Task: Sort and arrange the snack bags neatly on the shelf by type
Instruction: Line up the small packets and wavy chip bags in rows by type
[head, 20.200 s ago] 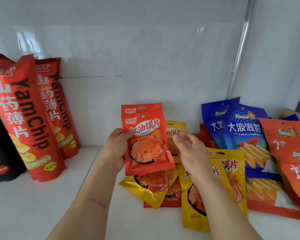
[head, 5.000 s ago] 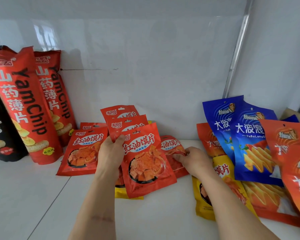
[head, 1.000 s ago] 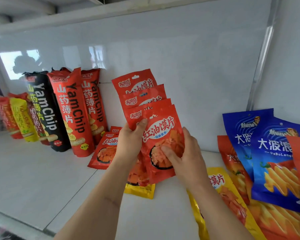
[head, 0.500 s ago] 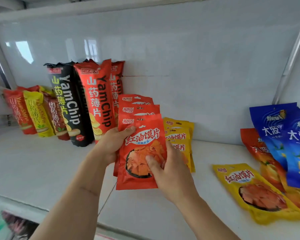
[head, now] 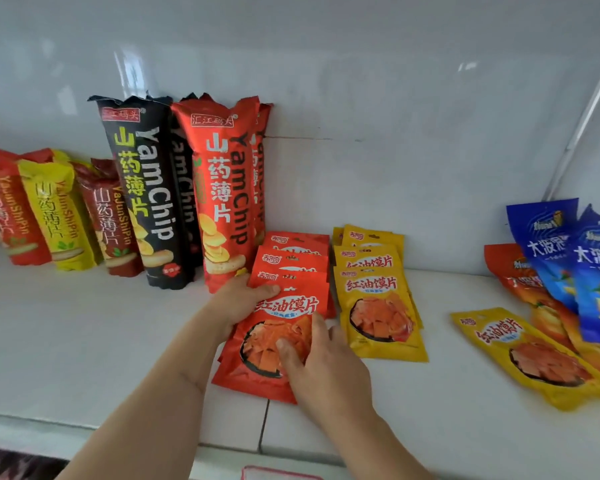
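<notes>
A fanned stack of small red snack bags (head: 293, 271) lies on the white shelf (head: 84, 341), leaning back beside the tall red YamChip bag (head: 219, 188). My left hand (head: 238, 303) grips the stack's left edge with the thumb across the front bag. My right hand (head: 321, 368) presses on the front bag's lower right. Right beside it sits a stack of matching yellow bags (head: 378, 296). One more yellow bag (head: 530, 355) lies flat farther right.
Tall black YamChip bags (head: 142, 188) and smaller red and yellow yam bags (head: 49, 209) stand along the back wall at left. Blue bags (head: 568, 258) and orange bags (head: 520, 275) are heaped at the right. The shelf's front edge runs below my arms.
Both hands have lowered the stack of red bags from the air down onto the shelf, beside the yellow stack and against the red YamChip bag.
</notes>
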`<state>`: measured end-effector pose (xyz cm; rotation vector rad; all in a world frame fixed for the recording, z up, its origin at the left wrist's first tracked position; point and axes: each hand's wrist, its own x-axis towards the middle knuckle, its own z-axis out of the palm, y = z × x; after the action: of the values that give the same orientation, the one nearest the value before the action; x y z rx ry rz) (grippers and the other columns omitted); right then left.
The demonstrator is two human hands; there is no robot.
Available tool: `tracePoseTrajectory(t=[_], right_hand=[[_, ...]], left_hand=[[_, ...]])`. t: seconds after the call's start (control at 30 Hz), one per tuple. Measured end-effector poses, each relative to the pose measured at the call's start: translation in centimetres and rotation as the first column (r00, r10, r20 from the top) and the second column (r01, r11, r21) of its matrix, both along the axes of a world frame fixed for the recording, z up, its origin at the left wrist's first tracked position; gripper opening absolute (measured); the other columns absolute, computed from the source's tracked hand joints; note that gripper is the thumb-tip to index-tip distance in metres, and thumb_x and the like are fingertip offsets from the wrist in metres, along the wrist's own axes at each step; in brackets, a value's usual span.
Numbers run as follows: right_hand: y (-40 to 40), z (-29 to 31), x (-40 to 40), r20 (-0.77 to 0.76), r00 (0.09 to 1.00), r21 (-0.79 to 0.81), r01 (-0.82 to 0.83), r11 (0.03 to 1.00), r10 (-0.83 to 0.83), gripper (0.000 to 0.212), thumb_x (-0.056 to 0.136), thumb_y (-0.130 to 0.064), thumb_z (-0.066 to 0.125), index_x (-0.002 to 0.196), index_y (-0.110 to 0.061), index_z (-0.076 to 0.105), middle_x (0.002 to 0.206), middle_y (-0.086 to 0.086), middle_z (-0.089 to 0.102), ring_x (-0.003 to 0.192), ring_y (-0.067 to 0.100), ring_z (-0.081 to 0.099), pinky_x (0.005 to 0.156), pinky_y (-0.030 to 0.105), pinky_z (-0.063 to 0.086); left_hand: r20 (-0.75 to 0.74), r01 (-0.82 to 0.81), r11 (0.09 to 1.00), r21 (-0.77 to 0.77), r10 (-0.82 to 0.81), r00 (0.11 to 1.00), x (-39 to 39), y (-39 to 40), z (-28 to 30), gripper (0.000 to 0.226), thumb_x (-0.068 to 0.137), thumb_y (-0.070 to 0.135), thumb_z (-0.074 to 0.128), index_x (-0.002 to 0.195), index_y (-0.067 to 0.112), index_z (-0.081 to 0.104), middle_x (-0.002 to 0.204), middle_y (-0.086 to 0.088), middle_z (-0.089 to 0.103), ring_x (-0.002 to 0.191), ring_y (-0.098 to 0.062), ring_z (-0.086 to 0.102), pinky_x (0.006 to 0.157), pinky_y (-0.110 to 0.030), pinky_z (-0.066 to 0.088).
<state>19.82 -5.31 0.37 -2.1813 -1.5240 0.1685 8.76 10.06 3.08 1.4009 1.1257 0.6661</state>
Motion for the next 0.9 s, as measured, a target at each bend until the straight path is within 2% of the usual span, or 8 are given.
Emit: tracePoseTrajectory(t=[0.1,0.23,0.4,0.5,0.6,0.67,0.77,0.9], right_hand=[[0.2,0.1,-0.7,0.024,0.999,0.000,0.026,1.000,-0.026,0.076,0.092,-0.071,0.029,0.152,-0.025,0.019,0.140,0.002,0.037,0.118,0.022,0.053,0.088,0.035,0.049],[0.5,0.0,-0.4,0.017,0.998,0.008,0.062,0.998,-0.062,0.071,0.092,-0.070,0.034,0.148,-0.027,0.027,0.134,0.003,0.040,0.112,0.023,0.057,0.082,0.034,0.049],[0.4,0.0,-0.1,-0.005,0.999,0.075,0.041,0.996,-0.040,0.065,0.090,-0.070,0.040,0.140,-0.029,0.037,0.136,0.003,0.040,0.114,0.023,0.056,0.084,0.034,0.050],[-0.1,0.3,0.7,0.032,0.999,0.105,0.036,0.994,-0.040,0.061,0.092,-0.069,0.035,0.136,-0.027,0.040,0.131,0.004,0.043,0.110,0.023,0.057,0.080,0.034,0.050],[-1.1,1.1,3.1,0.100,0.993,0.146,0.051,0.988,-0.066,0.056,0.094,-0.066,0.034,0.130,-0.025,0.046,0.126,0.004,0.047,0.110,0.025,0.058,0.073,0.033,0.047],[-1.7,1.6,5.6,0.153,0.983,0.181,0.075,0.981,-0.103,0.047,0.096,-0.061,0.037,0.122,-0.024,0.052,0.120,0.002,0.050,0.105,0.024,0.059,0.066,0.031,0.042],[-3.0,2.3,10.6,0.190,0.966,0.191,0.140,0.972,-0.176,0.043,0.098,-0.054,0.038,0.121,-0.023,0.055,0.117,0.003,0.053,0.102,0.026,0.060,0.066,0.032,0.040],[-5.6,3.0,17.8,0.221,0.937,0.212,0.224,0.951,-0.270,0.045,0.097,-0.051,0.042,0.124,-0.019,0.059,0.117,0.006,0.057,0.106,0.027,0.060,0.075,0.037,0.050]], left_hand=[[-0.110,-0.043,0.980,0.194,0.065,0.992,0.4,0.4,-0.3,0.046,0.086,0.037,0.076,0.123,0.018,0.057,0.112,-0.001,0.071,0.097,-0.021,0.070,0.092,-0.039,0.055],[-0.286,-0.017,0.917,0.398,0.142,0.948,0.7,0.0,-0.4,0.052,0.090,0.041,0.070,0.131,0.015,0.051,0.125,-0.005,0.066,0.111,-0.026,0.064,0.088,-0.032,0.048],[-0.543,0.083,0.825,0.559,0.289,0.788,1.1,-0.3,-0.1,0.058,0.096,0.053,0.056,0.135,0.012,0.046,0.131,-0.011,0.063,0.116,-0.032,0.062,0.093,-0.042,0.050],[-0.588,0.091,0.737,0.670,0.451,0.671,1.4,-1.1,0.6,0.053,0.098,0.052,0.051,0.131,0.011,0.047,0.126,-0.012,0.064,0.112,-0.033,0.063,0.084,-0.041,0.051],[-0.513,0.093,0.584,0.807,0.614,0.600,2.4,-2.7,1.5,0.048,0.100,0.048,0.047,0.130,0.012,0.052,0.126,-0.009,0.063,0.114,-0.031,0.060,0.080,-0.041,0.050],[-0.423,0.112,0.459,0.881,0.659,0.622,4.1,-3.9,2.2,0.046,0.100,0.043,0.050,0.131,0.010,0.057,0.127,-0.010,0.064,0.116,-0.033,0.058,0.084,-0.044,0.052],[-0.329,0.180,0.298,0.938,0.590,0.737,8.3,-5.9,2.8,0.034,0.093,0.031,0.062,0.110,0.003,0.069,0.105,-0.018,0.070,0.101,-0.041,0.064,0.076,-0.047,0.054],[-0.328,0.250,0.220,0.943,0.480,0.814,15.0,-9.2,2.5,0.026,0.087,0.028,0.067,0.098,0.005,0.073,0.094,-0.013,0.072,0.088,-0.038,0.066,0.067,-0.043,0.055]])
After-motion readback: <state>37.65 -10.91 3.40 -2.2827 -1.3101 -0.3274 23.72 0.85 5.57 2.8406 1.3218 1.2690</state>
